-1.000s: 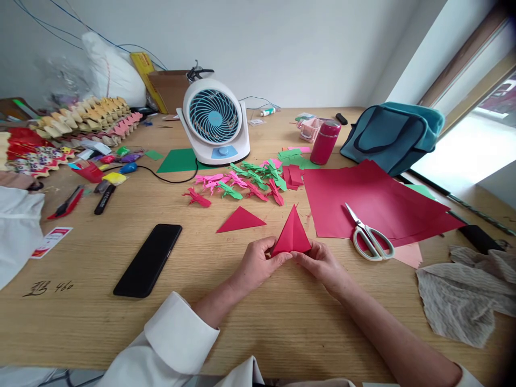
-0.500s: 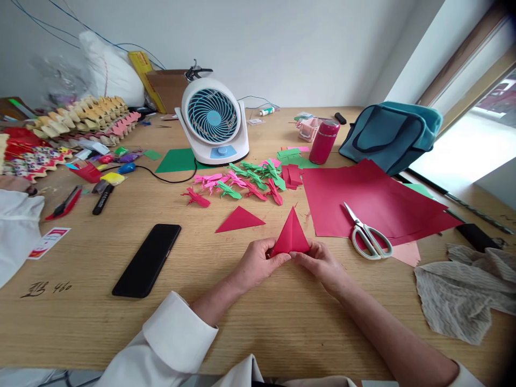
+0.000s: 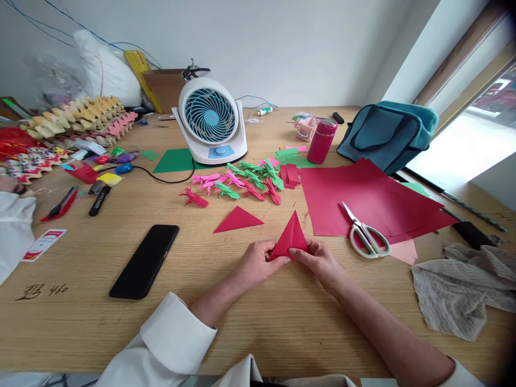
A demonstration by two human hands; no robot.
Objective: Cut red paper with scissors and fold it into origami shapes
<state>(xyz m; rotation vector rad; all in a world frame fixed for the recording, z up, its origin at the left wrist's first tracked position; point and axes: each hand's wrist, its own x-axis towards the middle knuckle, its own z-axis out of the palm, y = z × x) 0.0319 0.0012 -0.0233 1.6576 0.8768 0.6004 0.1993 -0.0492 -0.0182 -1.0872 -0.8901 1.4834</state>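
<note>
A folded red paper piece point(image 3: 291, 239), pointed like a kite, lies on the wooden table point(image 3: 258, 322) with its tip away from me. My left hand point(image 3: 258, 264) pinches its near left corner. My right hand point(image 3: 320, 263) pinches the near right edge. Both hands rest on the table. A flat red paper triangle point(image 3: 237, 220) lies just to the left. White-handled scissors point(image 3: 366, 235) sit on large red paper sheets point(image 3: 363, 196) to the right. Several small folded pink, green and red paper figures point(image 3: 242, 183) lie beyond.
A black phone point(image 3: 145, 260) lies to the left. A white desk fan point(image 3: 209, 121), a red bottle point(image 3: 321, 141) and a teal bag point(image 3: 387, 134) stand further back. A grey cloth point(image 3: 463, 290) is at the right. Markers point(image 3: 99, 199) and paper crafts point(image 3: 80, 121) fill the far left.
The red piece's tip sits a little lower, as my fingers press its near edge. The view has shifted slightly; the hands stay in place.
</note>
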